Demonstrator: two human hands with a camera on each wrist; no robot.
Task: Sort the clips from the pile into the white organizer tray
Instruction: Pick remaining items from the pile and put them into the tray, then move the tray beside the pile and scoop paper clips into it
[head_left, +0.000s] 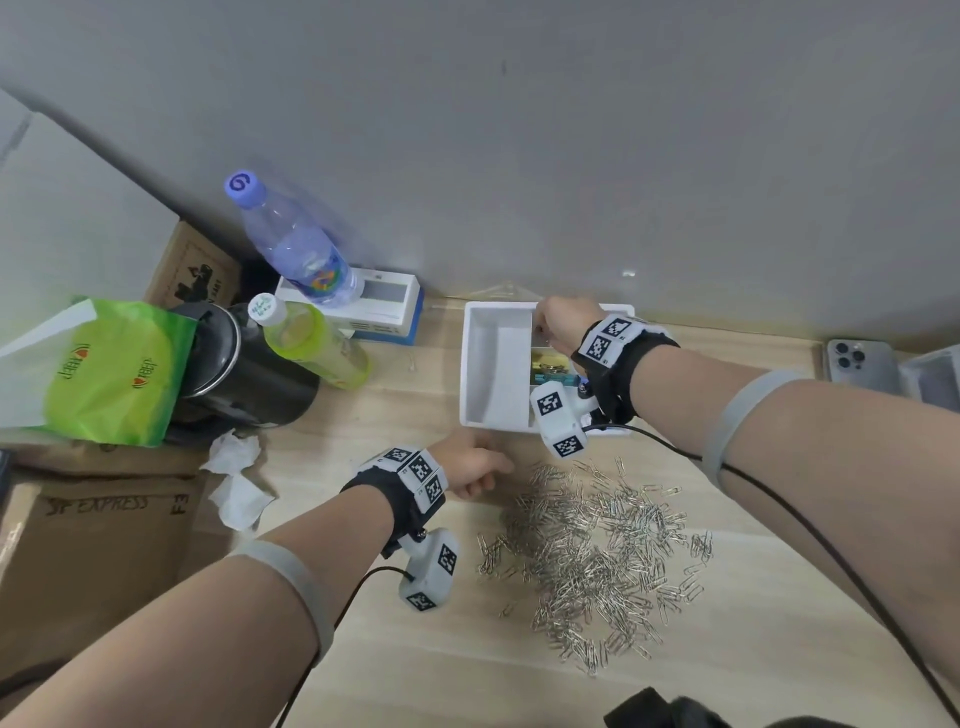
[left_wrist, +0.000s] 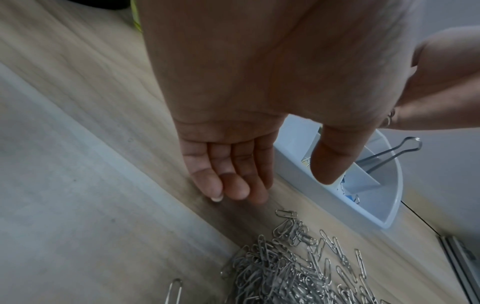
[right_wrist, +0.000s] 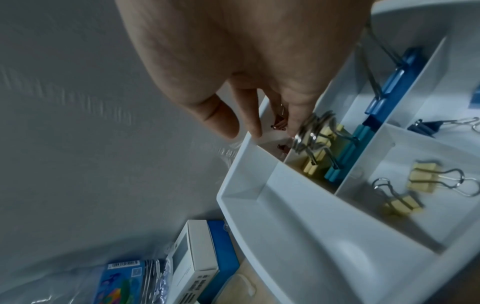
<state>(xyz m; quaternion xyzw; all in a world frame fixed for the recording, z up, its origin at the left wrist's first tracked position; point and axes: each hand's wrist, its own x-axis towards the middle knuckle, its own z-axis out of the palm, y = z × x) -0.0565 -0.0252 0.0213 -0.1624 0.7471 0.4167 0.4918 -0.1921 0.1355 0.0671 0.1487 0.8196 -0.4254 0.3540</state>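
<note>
A spread pile of silver paper clips (head_left: 597, 551) lies on the wooden table. Behind it stands the white organizer tray (head_left: 493, 364), whose long left compartment holds nothing. Yellow (right_wrist: 319, 148), teal (right_wrist: 345, 152) and blue (right_wrist: 394, 82) binder clips sit in its other compartments. My right hand (head_left: 558, 322) reaches down into the tray's far compartment, fingers (right_wrist: 293, 115) pointing down and thumb (right_wrist: 223, 121) apart from them. A thin wire glint shows between the fingers. My left hand (head_left: 472, 467) hovers at the pile's left edge, holding nothing, its fingers (left_wrist: 233, 185) loosely curled.
At the back left are a water bottle (head_left: 296, 244), a green drink bottle (head_left: 311, 343), a black kettle (head_left: 244, 374), a green bag (head_left: 114, 374) and a white box (head_left: 379, 306). Crumpled tissues (head_left: 234, 478) and cardboard boxes (head_left: 93, 545) lie left. A phone (head_left: 857, 358) rests at the right.
</note>
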